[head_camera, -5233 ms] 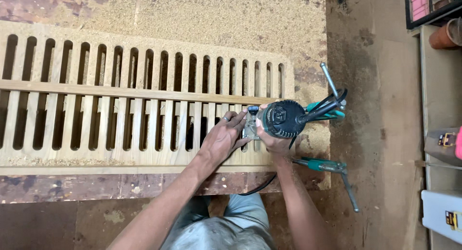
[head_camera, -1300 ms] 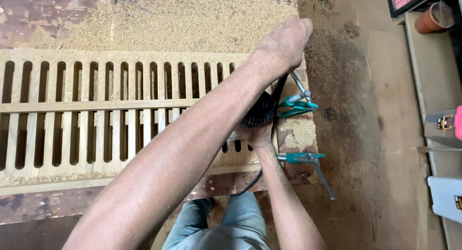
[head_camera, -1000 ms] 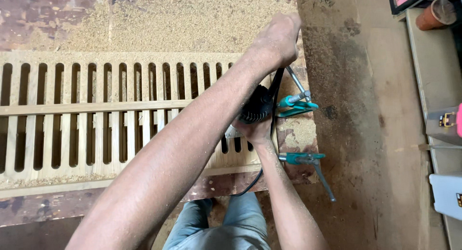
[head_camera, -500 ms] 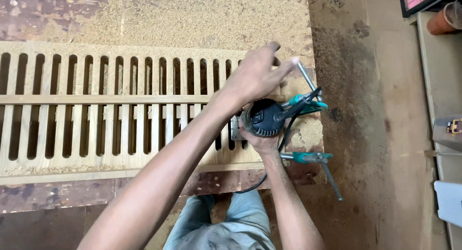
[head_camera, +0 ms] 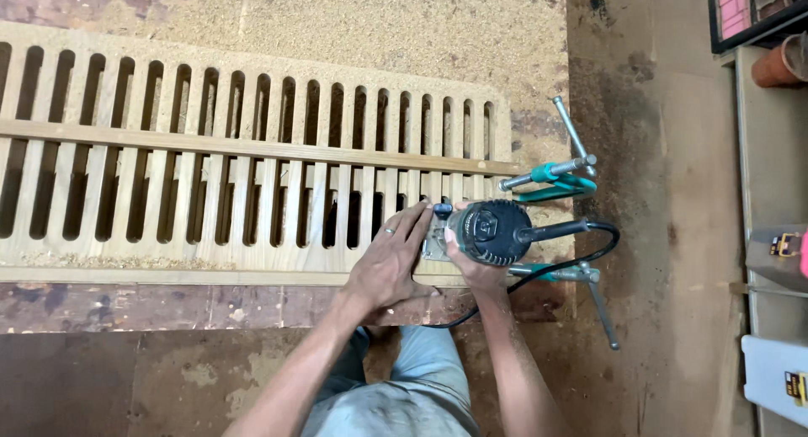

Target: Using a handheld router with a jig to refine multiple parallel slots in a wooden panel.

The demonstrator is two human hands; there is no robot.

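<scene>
Knees in light trousers [head_camera: 404, 386] show at the bottom edge, nearest the camera, above a dusty brown floor. Both forearms reach up from there to the near edge of a wooden workbench [head_camera: 168, 298]. The left hand [head_camera: 389, 264] lies flat on the slotted wooden panel [head_camera: 252, 193], fingers [head_camera: 412, 222] stretched forward and slightly spread, a ring on one of them, their tips touching the base of the black trim router [head_camera: 492, 231]. The right hand [head_camera: 475, 269] grips the router's round body from below; its fingers wrap around the housing, mostly hidden beneath it. The router stands upright on the panel near its right end, just beside the last slots, and its black cord [head_camera: 589, 252] loops out to the right and back under the bench edge. Two green-handled clamps [head_camera: 551, 176] sit at the panel's right end, one just past the router and one nearer, both with steel bars jutting out. A long wooden strip [head_camera: 252, 148] runs across the slats beyond the hands. Farther off, sawdust [head_camera: 379, 24] covers the bench top. Shelves [head_camera: 770, 193] stand at the right.
</scene>
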